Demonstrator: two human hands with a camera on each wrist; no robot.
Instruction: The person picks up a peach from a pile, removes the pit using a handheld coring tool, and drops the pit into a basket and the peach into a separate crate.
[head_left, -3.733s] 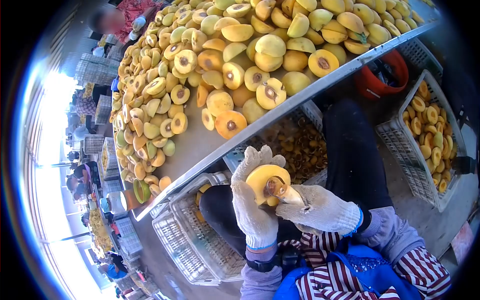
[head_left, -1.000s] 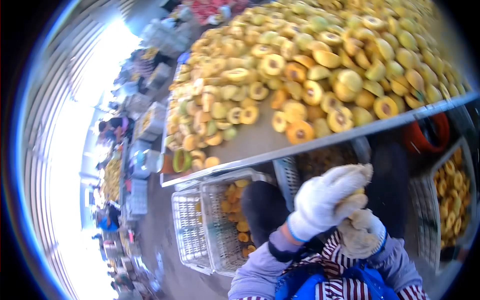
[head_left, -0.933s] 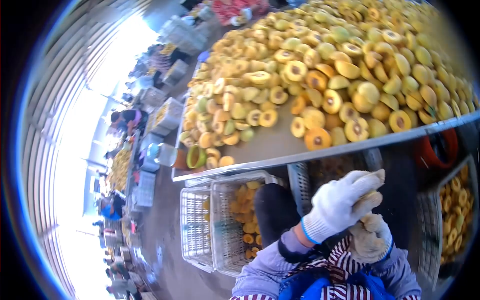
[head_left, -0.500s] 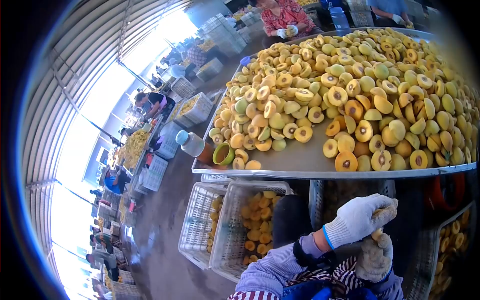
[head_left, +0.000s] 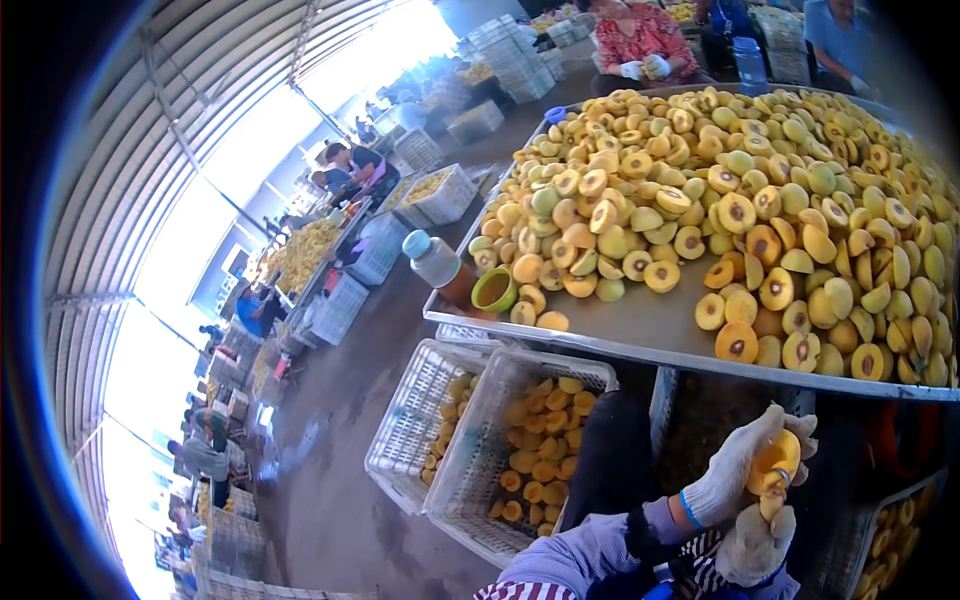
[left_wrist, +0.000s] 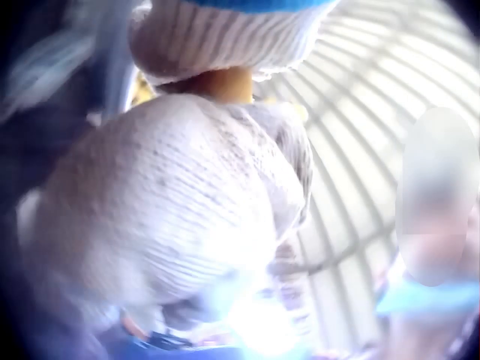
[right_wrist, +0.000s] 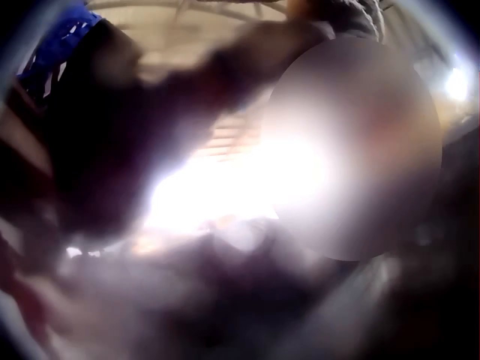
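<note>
My gloved left hand (head_left: 735, 470) cups a yellow peach half (head_left: 775, 458), its hollow side turned up in the head view. Just below it, my gloved right hand (head_left: 757, 545) has its fingers curled round a small pitting tool (head_left: 772, 498), whose pale end meets the lower rim of the fruit. The tool's handle is hidden in the glove. In the left wrist view a white knitted glove (left_wrist: 172, 202) fills the middle, under a ribbed cuff (left_wrist: 225, 41). The right wrist view is blurred and glared. Many cut peaches (head_left: 735, 342) lie heaped on the metal table (head_left: 640, 325) ahead.
Crates (head_left: 460, 500) of peach halves stand left of my leg. Another crate (head_left: 850, 540) is at the lower right, near a red bucket (head_left: 900, 435). A bottle (head_left: 437, 262) and a green cup (head_left: 494, 290) occupy the table's left corner. Other people (head_left: 645, 45) work opposite.
The head view has swung, so the table sits further right. Half a second ago the left hand's back largely hid the fruit; that hand has turned and the peach half's hollow shows.
</note>
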